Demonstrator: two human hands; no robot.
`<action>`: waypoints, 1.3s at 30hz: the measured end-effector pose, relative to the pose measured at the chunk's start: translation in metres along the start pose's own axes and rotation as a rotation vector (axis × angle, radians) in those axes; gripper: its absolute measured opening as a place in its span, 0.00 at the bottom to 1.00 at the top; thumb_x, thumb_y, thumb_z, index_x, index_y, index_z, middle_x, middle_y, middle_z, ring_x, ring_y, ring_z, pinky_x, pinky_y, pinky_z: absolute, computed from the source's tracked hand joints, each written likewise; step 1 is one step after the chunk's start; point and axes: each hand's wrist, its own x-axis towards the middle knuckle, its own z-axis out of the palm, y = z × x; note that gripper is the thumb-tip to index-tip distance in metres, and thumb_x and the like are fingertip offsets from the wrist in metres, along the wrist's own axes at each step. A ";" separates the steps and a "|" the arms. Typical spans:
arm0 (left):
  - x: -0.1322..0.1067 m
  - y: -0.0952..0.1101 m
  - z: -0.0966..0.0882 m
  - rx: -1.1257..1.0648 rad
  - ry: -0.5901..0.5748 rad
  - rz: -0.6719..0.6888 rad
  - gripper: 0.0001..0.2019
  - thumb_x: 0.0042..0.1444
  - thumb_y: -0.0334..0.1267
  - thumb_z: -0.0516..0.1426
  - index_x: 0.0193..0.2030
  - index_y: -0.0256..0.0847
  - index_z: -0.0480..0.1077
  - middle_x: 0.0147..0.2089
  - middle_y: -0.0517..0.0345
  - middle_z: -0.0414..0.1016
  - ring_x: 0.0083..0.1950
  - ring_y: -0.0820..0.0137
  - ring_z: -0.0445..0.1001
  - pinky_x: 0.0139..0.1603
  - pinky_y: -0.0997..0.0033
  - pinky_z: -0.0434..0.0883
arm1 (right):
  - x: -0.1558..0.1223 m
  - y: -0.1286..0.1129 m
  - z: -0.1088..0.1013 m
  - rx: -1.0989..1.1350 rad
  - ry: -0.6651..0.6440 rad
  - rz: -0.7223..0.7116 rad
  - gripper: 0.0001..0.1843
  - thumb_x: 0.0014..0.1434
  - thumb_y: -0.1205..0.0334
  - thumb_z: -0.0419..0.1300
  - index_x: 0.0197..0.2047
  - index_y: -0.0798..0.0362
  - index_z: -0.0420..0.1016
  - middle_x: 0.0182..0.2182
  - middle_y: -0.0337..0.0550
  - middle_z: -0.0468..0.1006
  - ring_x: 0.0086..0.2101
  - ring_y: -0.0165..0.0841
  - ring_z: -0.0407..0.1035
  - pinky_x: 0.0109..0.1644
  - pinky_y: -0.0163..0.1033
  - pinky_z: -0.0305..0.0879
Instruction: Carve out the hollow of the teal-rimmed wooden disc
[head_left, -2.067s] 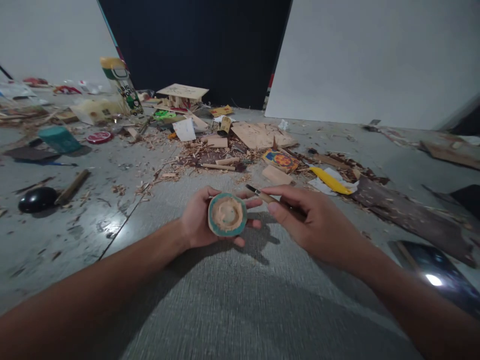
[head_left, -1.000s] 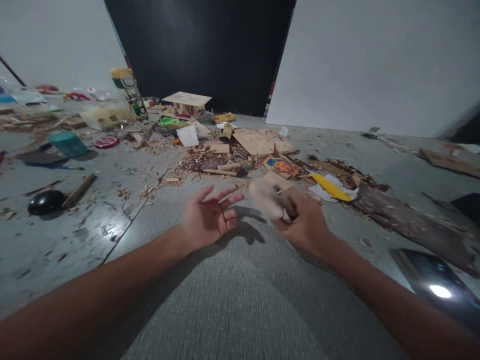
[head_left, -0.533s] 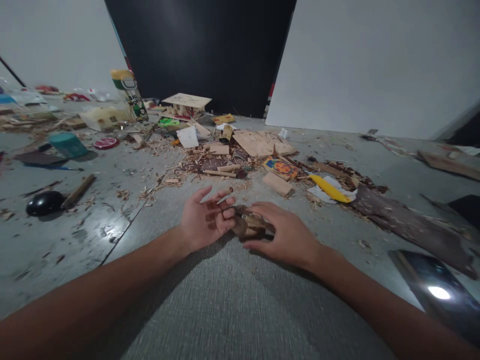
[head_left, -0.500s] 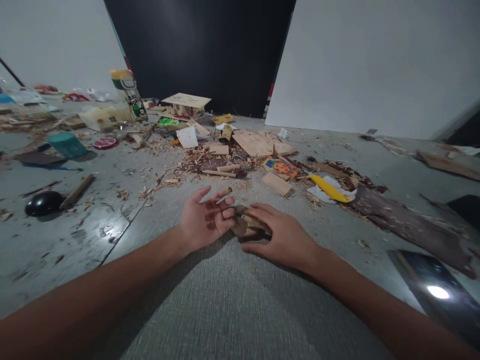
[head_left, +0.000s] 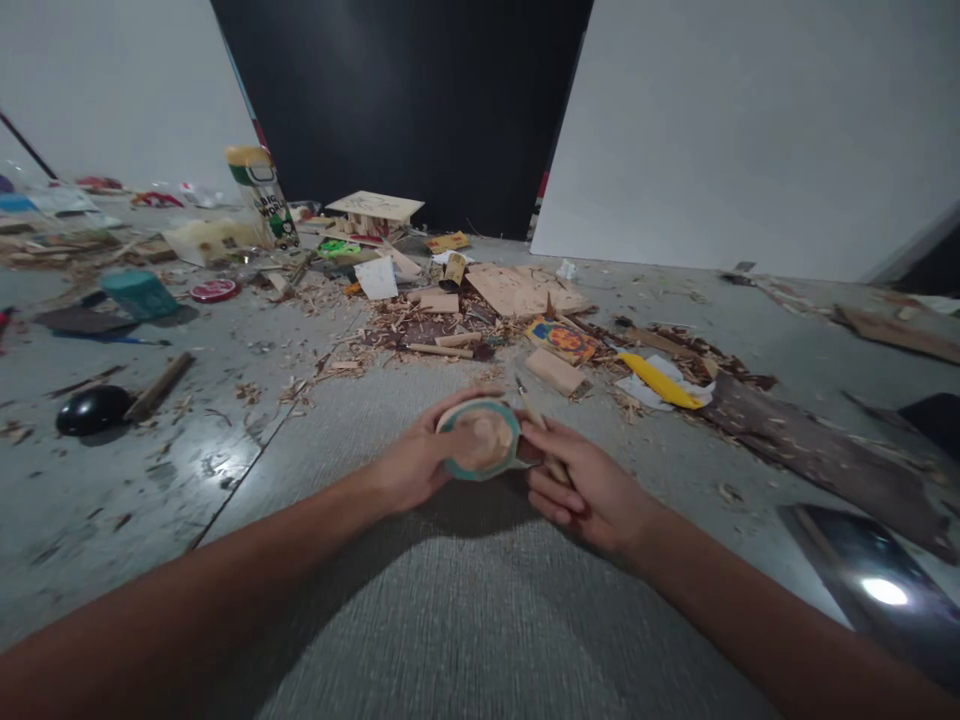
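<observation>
A small round wooden bowl (head_left: 481, 438) with a teal rim and a pale hollowed inside faces me, just above the grey mat (head_left: 465, 600). My left hand (head_left: 414, 458) wraps around the bowl from the left. My right hand (head_left: 581, 480) touches the bowl's right side and grips a thin carving tool (head_left: 534, 412), whose tip sticks up past the rim. Both hands are closed.
Wood shavings and offcuts (head_left: 420, 330) lie beyond the hands, with a plywood sheet (head_left: 521, 288), a yellow object (head_left: 660, 380), a dark bark slab (head_left: 817, 440), a black rounded object (head_left: 94, 408), a teal block (head_left: 139, 293) and a tall can (head_left: 262, 195).
The bowl passed from my left hand to my right, was pressed down on the mat, and is now held again by my left hand, cavity facing me. My open left palm has closed round it.
</observation>
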 end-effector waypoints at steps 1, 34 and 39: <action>0.000 -0.002 0.000 0.048 -0.023 -0.002 0.17 0.46 0.32 0.68 0.45 0.38 0.76 0.44 0.51 0.79 0.40 0.69 0.76 0.44 0.71 0.72 | 0.001 0.003 0.000 -0.038 0.008 -0.014 0.04 0.63 0.61 0.59 0.40 0.50 0.69 0.19 0.25 0.65 0.10 0.18 0.40 0.11 0.25 0.46; -0.001 0.008 -0.009 -0.173 -0.111 -0.153 0.23 0.66 0.47 0.46 0.46 0.33 0.76 0.41 0.44 0.80 0.40 0.59 0.78 0.39 0.57 0.75 | -0.034 -0.025 0.006 -1.538 0.028 -0.704 0.19 0.64 0.63 0.56 0.57 0.49 0.78 0.52 0.43 0.80 0.48 0.43 0.78 0.50 0.46 0.75; -0.001 0.005 -0.014 -0.158 -0.139 -0.153 0.21 0.65 0.46 0.47 0.49 0.35 0.75 0.42 0.46 0.80 0.39 0.59 0.79 0.33 0.59 0.76 | -0.036 -0.024 0.007 -1.534 0.016 -0.721 0.21 0.63 0.65 0.57 0.57 0.45 0.77 0.50 0.43 0.82 0.44 0.42 0.78 0.46 0.45 0.74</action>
